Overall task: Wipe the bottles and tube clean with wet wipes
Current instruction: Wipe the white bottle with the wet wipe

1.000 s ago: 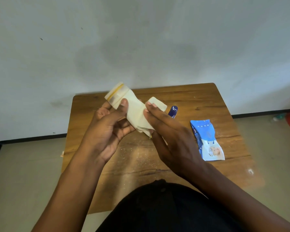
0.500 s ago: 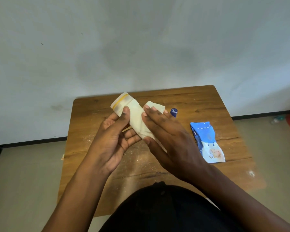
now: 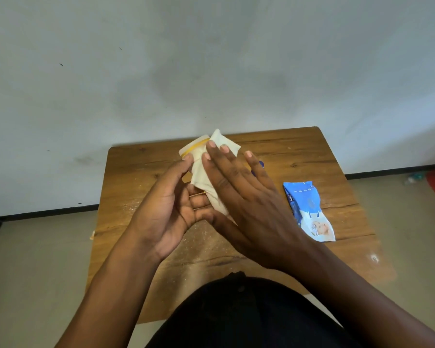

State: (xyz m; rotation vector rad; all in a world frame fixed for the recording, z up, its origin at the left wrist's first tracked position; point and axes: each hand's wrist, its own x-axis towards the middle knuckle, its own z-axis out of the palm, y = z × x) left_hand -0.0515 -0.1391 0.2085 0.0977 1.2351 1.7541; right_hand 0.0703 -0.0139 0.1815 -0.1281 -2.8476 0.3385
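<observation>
— Gripping what? 
— Left hand [image 3: 166, 212] holds the tube [image 3: 195, 149] above the table [image 3: 141, 177], thumb curled on it. 
— Right hand [image 3: 246, 197]? 
— Straight fingers press a wipe [image 3: 222, 143] onto it.

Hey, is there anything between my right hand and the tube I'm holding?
Yes, only the wet wipe. Your right hand presses it with straight fingers against the cream tube, which your left hand cradles. Nothing else visible stands between them.
</observation>
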